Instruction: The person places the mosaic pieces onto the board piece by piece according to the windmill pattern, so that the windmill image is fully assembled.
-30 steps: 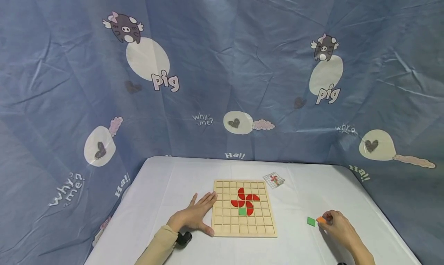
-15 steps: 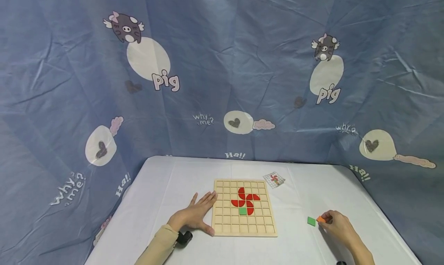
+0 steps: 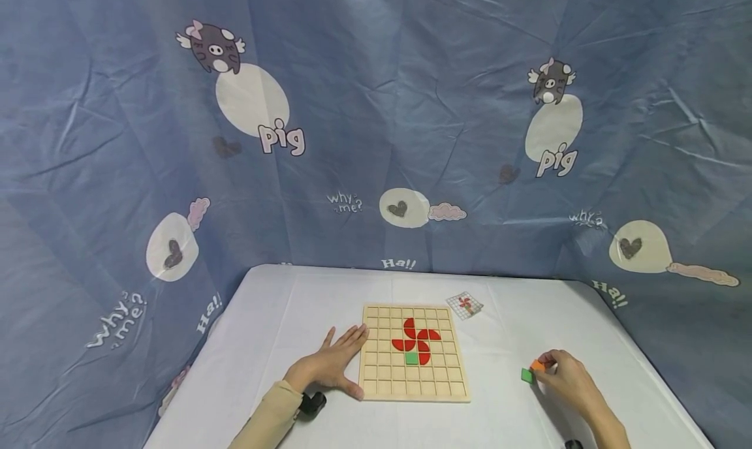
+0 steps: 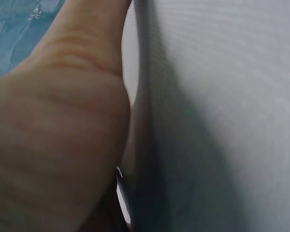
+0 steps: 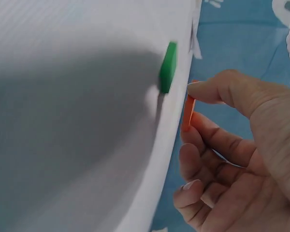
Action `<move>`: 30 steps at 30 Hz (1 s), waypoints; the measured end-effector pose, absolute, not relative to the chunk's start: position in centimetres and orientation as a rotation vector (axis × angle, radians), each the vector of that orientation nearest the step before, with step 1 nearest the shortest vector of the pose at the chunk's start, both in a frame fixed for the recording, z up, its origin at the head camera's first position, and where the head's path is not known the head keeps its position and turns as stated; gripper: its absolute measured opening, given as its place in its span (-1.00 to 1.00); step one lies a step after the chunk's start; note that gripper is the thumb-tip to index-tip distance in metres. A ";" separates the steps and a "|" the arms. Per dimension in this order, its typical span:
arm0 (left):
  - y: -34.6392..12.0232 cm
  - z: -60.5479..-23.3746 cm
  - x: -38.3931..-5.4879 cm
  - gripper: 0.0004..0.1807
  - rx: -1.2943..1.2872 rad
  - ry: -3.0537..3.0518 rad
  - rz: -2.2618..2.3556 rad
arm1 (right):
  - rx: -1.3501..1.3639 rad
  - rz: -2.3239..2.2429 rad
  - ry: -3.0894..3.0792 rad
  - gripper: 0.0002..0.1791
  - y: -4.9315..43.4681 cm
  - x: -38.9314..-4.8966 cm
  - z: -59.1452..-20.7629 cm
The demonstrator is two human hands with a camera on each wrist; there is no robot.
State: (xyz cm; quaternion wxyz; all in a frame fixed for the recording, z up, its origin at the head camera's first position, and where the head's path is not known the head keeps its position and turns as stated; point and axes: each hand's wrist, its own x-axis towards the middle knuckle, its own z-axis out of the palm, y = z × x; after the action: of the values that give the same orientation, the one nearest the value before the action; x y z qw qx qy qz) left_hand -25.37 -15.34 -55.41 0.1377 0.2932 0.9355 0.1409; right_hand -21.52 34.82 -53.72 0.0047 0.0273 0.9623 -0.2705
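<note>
My left hand [image 3: 331, 364] lies with spread fingers along the left edge of a wooden grid board [image 3: 388, 389], fingertips and thumb at its rim. Red petal-shaped tiles [image 3: 424, 358] form a pinwheel on the board, with a green square tile [image 3: 411, 357] below them. Between thumb and index finger, my right hand [image 3: 565, 378] pinches an orange square tile [image 5: 189, 112], held up off the cloth in the right wrist view. A loose green square tile [image 5: 168, 67] lies on the table just beside it. The left wrist view shows mostly the palm's side and white cloth.
A small pattern card [image 3: 464, 305] with a red pinwheel lies beyond the board's upper right corner. White cloth covers the table [image 3: 487, 410]. A blue printed curtain [image 3: 364, 129] hangs behind and around it.
My right hand has lifted the orange tile and shifted slightly left and away, so it now overlaps the loose green tile's corner in the head view. The left hand stays put.
</note>
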 end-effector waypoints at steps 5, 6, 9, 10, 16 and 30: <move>-15.3 -55.4 -25.4 0.43 0.861 2.707 0.405 | -0.004 -0.872 3.032 -0.68 33.0 -21.7 -52.9; -15.3 -55.4 -25.4 0.43 0.860 2.707 0.407 | -0.023 -0.875 3.039 -0.69 32.5 -21.7 -52.7; -15.4 -55.4 -25.4 0.43 0.854 2.707 0.406 | -0.101 -0.877 3.066 -0.72 30.8 -21.8 -52.3; -15.4 -55.5 -25.4 0.43 0.852 2.707 0.406 | -0.121 -0.875 3.075 -0.74 30.2 -21.9 -52.3; -15.4 -55.5 -25.4 0.43 0.855 2.708 0.405 | -0.227 -0.860 3.119 -0.81 26.8 -22.3 -52.0; -15.3 -55.5 -25.4 0.44 0.846 2.705 0.408 | -0.605 -0.733 3.084 -0.77 18.3 -22.5 -52.8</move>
State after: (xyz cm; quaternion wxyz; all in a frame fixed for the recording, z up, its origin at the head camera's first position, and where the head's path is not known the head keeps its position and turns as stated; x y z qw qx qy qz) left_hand -25.42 -15.33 -55.52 0.1385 0.2927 0.9356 0.1409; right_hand -22.47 18.27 -52.83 -0.0429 -0.1874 0.9547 -0.2270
